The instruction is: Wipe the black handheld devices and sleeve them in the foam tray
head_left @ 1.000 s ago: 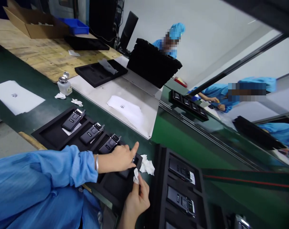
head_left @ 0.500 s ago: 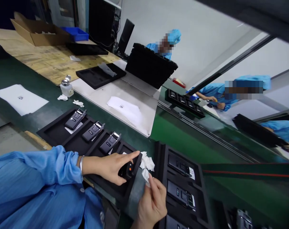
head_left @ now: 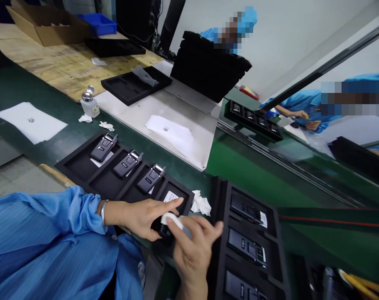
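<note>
My left hand (head_left: 141, 213) is closed around a black walkie-talkie (head_left: 166, 233), mostly hidden by my fingers, over the near right end of a black foam tray (head_left: 71, 167). My right hand (head_left: 194, 246) pinches a folded white tissue (head_left: 172, 219) and presses it on the top end of that walkie-talkie. In the tray's other slots lie three walkie-talkies: one at the left (head_left: 103, 148), one in the middle (head_left: 126, 164) and one at the right (head_left: 151, 179). A labelled white paper (head_left: 170, 197) shows in the slot beside my left hand.
Crumpled tissues (head_left: 202, 204) lie between this tray and a second black tray (head_left: 219, 196) holding more walkie-talkies. A dispenser bottle (head_left: 89, 106) with a raised lid and white sheets (head_left: 33, 123) are further back. Co-workers (head_left: 304, 108) sit across the green bench.
My right hand has brought the tissue left and up onto the walkie-talkie. My left hand keeps its hold. The view has shifted slightly.
</note>
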A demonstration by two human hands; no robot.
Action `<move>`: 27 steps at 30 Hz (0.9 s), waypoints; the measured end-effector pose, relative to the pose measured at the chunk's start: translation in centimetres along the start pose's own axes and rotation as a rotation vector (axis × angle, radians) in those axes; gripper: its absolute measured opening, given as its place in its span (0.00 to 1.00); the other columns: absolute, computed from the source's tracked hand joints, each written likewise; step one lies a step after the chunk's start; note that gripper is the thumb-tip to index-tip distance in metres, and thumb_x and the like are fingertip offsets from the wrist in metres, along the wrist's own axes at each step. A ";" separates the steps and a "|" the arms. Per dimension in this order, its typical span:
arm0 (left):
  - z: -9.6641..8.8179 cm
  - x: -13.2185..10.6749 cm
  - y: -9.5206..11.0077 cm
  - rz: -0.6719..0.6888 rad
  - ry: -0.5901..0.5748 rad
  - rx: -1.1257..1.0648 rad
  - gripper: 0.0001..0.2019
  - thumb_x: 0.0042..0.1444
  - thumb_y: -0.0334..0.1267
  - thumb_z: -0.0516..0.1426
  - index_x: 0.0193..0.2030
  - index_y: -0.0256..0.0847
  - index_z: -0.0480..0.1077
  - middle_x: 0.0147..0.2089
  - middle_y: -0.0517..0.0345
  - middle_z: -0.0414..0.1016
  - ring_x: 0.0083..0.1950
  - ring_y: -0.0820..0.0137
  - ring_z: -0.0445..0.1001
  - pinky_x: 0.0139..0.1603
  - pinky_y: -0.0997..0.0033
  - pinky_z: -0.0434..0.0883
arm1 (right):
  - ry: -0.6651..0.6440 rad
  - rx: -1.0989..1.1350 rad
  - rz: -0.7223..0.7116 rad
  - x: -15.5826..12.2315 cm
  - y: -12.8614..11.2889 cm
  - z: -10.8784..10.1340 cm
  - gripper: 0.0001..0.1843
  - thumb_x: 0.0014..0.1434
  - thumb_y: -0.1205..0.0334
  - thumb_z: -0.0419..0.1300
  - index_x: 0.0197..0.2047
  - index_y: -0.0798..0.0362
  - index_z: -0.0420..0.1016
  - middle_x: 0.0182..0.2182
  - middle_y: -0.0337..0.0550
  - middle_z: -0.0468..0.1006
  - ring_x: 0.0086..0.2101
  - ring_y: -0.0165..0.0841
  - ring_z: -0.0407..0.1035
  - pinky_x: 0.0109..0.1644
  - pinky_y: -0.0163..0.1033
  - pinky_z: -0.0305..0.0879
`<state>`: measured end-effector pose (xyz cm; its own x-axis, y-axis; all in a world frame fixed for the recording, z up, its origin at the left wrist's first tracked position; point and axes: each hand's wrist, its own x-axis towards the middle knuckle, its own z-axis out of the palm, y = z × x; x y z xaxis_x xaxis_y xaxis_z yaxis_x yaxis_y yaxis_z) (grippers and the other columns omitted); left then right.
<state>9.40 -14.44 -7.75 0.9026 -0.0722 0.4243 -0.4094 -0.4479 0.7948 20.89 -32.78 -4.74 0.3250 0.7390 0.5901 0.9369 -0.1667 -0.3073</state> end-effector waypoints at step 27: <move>0.9 3.0 0.0 -0.205 0.027 0.224 0.54 0.53 0.41 0.61 0.75 0.34 0.28 0.64 0.31 0.66 0.59 0.50 0.74 0.53 0.56 0.76 | 0.306 0.223 0.519 -7.6 1.9 3.3 0.17 0.64 0.67 0.60 0.54 0.44 0.78 0.41 0.44 0.75 0.40 0.37 0.70 0.46 0.45 0.64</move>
<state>12.20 -15.41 -6.88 0.9583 0.0627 0.2788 -0.1768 -0.6365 0.7507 19.76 -36.58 -12.25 0.7820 0.3737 0.4988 0.6092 -0.2888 -0.7386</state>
